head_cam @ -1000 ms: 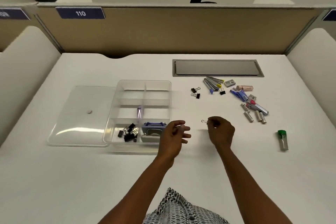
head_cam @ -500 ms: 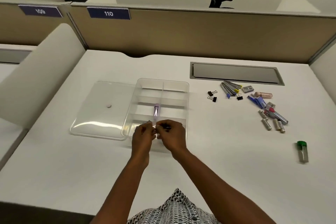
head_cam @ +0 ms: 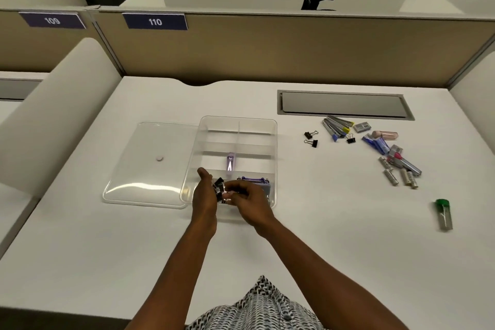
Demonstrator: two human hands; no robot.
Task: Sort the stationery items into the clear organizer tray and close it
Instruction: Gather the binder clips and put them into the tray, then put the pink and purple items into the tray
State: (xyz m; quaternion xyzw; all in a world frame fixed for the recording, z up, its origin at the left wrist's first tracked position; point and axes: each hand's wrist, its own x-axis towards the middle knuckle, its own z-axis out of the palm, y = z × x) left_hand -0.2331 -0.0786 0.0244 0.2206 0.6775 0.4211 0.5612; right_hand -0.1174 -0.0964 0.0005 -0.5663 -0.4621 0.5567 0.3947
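The clear organizer tray [head_cam: 275, 142] sits at the desk's middle, and its clear lid [head_cam: 150, 166] lies flat to its left. Both hands are over the tray's near-left compartment, where black binder clips [head_cam: 218, 183] lie. My right hand [head_cam: 250, 199] pinches a small binder clip at its fingertips, low over that pile. My left hand [head_cam: 205, 193] is cupped beside the clips with its thumb raised, holding nothing that I can see. A purple stapler [head_cam: 254, 180] fills the near-right compartment, partly hidden by my right hand. A small purple item [head_cam: 231, 162] lies one row further back.
Loose stationery lies to the right: two binder clips [head_cam: 310, 138], a third clip [head_cam: 351, 139], lead cases [head_cam: 336, 127], a pink eraser [head_cam: 385, 134], small refill tubes [head_cam: 399, 174] and a green-capped tube [head_cam: 443, 213]. A grey cable hatch [head_cam: 344, 104] is behind them.
My right hand carried a binder clip left from the desk to the tray's near-left compartment. My left hand moved there too. The view shifted left.
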